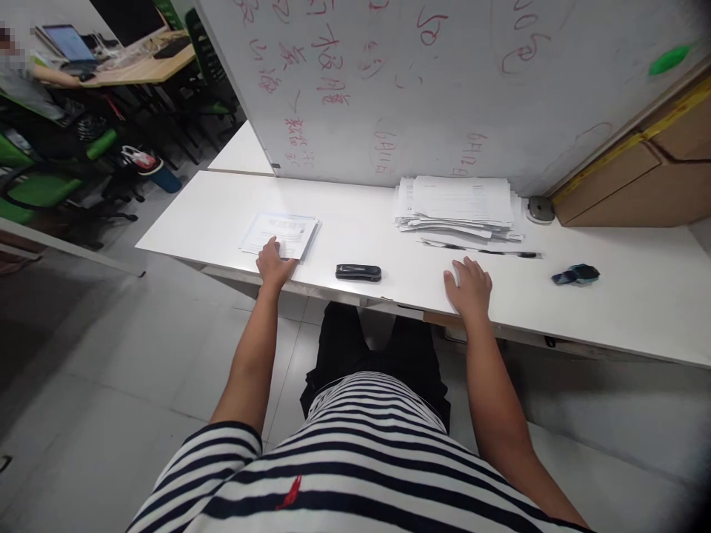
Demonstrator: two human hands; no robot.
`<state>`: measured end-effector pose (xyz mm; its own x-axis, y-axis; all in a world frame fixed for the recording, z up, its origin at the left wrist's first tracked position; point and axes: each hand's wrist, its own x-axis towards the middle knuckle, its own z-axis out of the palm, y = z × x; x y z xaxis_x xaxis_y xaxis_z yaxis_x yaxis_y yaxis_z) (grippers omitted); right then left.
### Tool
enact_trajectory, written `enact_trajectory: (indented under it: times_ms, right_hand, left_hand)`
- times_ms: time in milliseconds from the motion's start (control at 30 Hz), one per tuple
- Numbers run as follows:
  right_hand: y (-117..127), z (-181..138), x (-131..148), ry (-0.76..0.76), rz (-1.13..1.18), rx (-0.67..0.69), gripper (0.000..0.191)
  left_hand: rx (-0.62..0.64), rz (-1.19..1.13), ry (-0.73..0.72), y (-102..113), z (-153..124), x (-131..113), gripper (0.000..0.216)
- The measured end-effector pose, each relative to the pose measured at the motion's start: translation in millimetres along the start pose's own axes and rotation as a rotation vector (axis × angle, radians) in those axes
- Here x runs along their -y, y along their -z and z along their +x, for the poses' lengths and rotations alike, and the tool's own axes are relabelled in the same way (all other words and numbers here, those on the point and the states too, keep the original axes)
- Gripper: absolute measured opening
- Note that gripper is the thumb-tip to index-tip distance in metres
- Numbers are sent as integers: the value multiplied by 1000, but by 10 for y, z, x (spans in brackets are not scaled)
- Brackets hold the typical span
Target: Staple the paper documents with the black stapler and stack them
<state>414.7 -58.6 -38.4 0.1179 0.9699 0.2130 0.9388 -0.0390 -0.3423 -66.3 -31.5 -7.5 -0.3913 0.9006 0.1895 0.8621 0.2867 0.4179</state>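
My left hand point(274, 265) lies on the near edge of a small stack of printed papers point(289, 231) at the left of the white table, fingers stretched out and apart. Between my hands, close to the table's front edge, rests a black stapler point(358, 273). My right hand point(469, 287) is spread on the tabletop near the front edge, holding nothing. Just beyond it lies a thin black-and-white strip point(481, 249), whose kind I cannot make out. A thick, uneven pile of papers point(461, 201) sits farther back.
A whiteboard point(355, 96) with red writing stands along the table's back. Cardboard boxes point(627, 178), a grey rounded device point(540, 210) and a small dark blue item point(576, 275) are to the right. Far left, a person sits by a desk point(149, 68) with a laptop point(69, 43).
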Motion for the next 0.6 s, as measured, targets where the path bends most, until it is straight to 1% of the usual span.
enact_trajectory:
  times_ms: [67,167,233,367,467,600]
  right_hand:
    - [1,-2,2,3,-3,-6,47]
    - [-3,-3,2,9,0,-23,47]
    - [-6,-3,-1,14,6,-26,47]
    - [-5,-4,-5,2,19,-14,46]
    - [-6,-4,-8,-6,25,-8,46]
    - [-15,5,-14,-3,21,-8,46]
  left_hand:
    - [15,37,2,0,16,-16,70]
    - [49,96,22,-1,69,-31,52]
    - [66,128,33,0,111,-32,47]
    - [78,162,18,-4,156,-32,42]
    - [29,170,20,-13,139,-46,38]
    - [-27,164,32,-23,95,-68,47]
